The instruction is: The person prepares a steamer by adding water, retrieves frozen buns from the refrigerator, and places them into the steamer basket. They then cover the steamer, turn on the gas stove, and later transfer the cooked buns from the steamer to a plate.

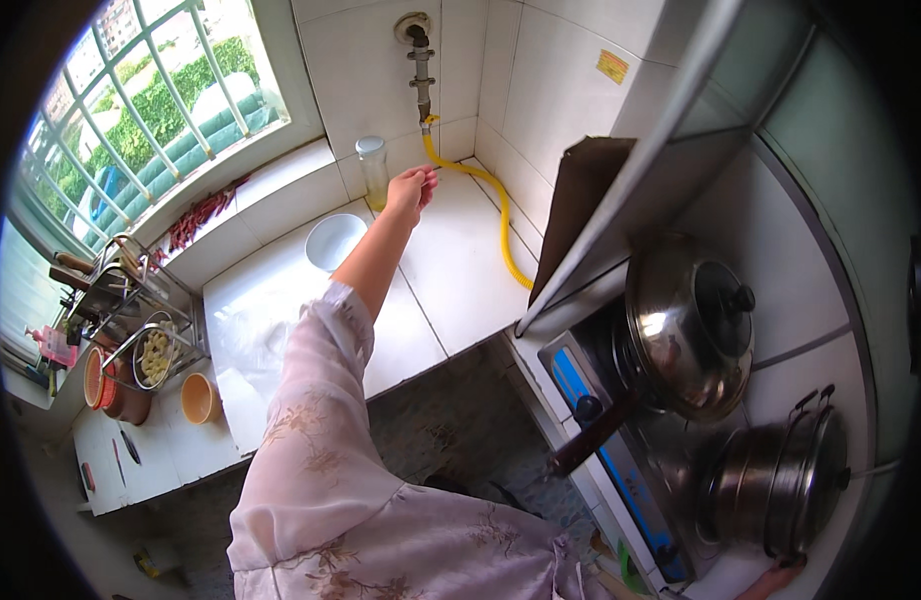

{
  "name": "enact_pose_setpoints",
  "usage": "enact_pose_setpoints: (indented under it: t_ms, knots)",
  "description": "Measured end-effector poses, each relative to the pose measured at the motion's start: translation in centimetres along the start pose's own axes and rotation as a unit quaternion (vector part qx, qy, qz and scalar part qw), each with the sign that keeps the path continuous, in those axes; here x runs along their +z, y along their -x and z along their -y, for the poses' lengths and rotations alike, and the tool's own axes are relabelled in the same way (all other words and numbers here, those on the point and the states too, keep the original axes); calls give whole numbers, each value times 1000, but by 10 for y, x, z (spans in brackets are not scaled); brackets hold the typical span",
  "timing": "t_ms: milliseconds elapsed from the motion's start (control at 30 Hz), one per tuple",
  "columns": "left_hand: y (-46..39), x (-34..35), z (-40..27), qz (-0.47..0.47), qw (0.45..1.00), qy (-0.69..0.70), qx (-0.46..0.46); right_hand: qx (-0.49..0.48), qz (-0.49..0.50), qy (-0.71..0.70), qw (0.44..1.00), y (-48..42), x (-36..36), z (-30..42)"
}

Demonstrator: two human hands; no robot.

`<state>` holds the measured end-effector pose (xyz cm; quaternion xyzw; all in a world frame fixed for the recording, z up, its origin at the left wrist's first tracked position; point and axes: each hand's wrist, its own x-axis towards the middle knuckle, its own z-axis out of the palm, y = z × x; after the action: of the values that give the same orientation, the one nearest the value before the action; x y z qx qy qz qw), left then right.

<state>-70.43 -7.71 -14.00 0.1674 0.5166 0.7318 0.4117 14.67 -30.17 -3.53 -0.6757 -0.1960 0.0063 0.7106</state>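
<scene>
My left hand (413, 191) is stretched over the white tiled counter (460, 300), its fingers curled; whether they hold anything small cannot be told. Just beside it stands a lidded glass jar (373, 176) with yellowish contents at its bottom. A white bowl (336, 241) sits on the counter near my forearm. At the lower right edge, my right hand (777, 580) is only partly in view, its fingers at the dark side handle of a lidded steel pot (760, 472). A lidded pan (685, 330) with a long dark handle rests on the gas stove (610, 450).
A yellow gas hose (503, 217) runs along the counter to a metal-framed partition (618, 180). Left are a metal rack (194, 322), a colander of pale pieces (154, 356), an orange bowl (200, 399) and knives. Dried red chillies (202, 217) lie on the windowsill.
</scene>
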Motion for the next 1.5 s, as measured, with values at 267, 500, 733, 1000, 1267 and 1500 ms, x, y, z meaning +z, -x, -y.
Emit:
enact_pose_setpoints:
  t_ms: [267, 500, 733, 1000, 1267, 1500]
  knots:
    - [-130, 30, 9, -77, 990, 114, 33, -31, -26, 112, 993, 33, 6, -9]
    - [-158, 68, -1, -188, 962, 200, 14, -17, -38, 154, 987, 48, -9, -14]
    - [-149, 97, -15, -279, 887, 367, -5, 5, -41, 173, 984, 57, -23, -21]
    - [-184, 85, 9, -116, 760, 639, 28, 30, -32, 194, 980, 63, -50, -29]
    - [-213, 22, 34, 7, 870, 464, -167, 90, 15, 177, 980, 47, -113, -74]
    - [10, 23, 58, 107, 971, 211, -14, 148, 157, 96, 972, 60, -118, -152]
